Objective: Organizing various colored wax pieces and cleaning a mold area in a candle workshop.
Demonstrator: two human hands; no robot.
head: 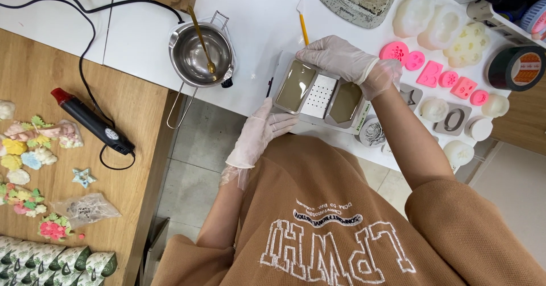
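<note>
Head view shows both gloved hands on a grey rectangular mould tray (318,95) with two filled side cavities and a white dotted middle panel, resting at the near edge of the white surface (256,18). Left hand (259,135) has fingers spread, cupping the tray's near left corner; right hand (341,58) lies curled over its far edge, gripping it. A steel melting pot with a gold spoon (200,55) stands to the left, pink silicone moulds (432,72) to the right.
</note>
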